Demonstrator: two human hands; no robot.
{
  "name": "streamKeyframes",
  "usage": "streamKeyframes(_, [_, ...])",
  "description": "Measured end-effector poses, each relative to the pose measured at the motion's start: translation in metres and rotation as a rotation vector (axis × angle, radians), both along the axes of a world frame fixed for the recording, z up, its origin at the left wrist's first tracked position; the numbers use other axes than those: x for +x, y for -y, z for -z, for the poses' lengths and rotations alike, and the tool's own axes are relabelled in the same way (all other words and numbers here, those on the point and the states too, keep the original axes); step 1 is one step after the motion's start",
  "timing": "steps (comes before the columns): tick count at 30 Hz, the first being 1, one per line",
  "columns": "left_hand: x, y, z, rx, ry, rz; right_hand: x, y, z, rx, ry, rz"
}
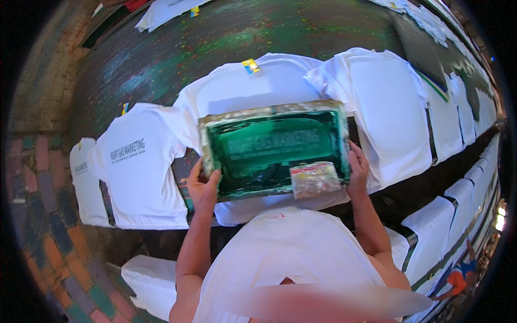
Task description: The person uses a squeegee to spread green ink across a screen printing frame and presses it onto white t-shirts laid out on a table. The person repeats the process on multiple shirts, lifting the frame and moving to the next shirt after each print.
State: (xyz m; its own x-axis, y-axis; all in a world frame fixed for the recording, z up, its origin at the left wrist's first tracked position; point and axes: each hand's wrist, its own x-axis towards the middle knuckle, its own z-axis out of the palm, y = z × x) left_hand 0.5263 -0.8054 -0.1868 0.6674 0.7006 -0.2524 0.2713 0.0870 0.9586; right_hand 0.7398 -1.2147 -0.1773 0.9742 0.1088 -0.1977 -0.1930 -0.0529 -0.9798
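Observation:
Between my two hands is a printing screen (pixel 276 187), a wooden frame with green mesh and a band of lettering showing through. My left hand (pixel 203 185) is closed round its left edge, while my right hand (pixel 356 168) grips the right edge. A paint-smeared, block-shaped squeegee (pixel 315 180) rests inside the frame at its lower right. Beneath and behind the screen a white T-shirt (pixel 253 86) lies spread out, partly covered by it. Whether the frame touches the shirt I cannot tell. To the left, another white T-shirt (pixel 141 177) carries dark printed lettering.
The long dark table (pixel 134 81) is speckled with paint. More white shirts lie rightward, the nearest a plain T-shirt (pixel 385 113). Behind me runs another row of white shirts (pixel 431 229). A person (pixel 458 280) is at the far lower right. Coloured paving (pixel 64 231) borders the left.

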Motion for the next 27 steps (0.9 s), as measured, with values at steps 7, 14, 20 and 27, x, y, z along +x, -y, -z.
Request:
streamKeyframes(7, [-0.024, -0.029, -0.023, -0.096, 0.121, -0.208, 0.084, -0.082, -0.025, -0.378, 0.439, -0.312])
streamKeyframes(14, [-0.075, -0.094, -0.029, -0.072, 0.12, -0.675, 0.154, -0.129, -0.006, -1.204, 0.949, -0.465])
streamKeyframes(20, [-0.141, -0.144, -0.038, 1.0, -0.36, -0.286, 0.221, -0.07, -0.01, -1.285, 0.781, -0.085])
streamKeyframes(27, [-0.076, -0.098, -0.039, -0.037, 0.053, -0.518, 0.171, -0.046, -0.023, -0.915, 0.846, -0.252])
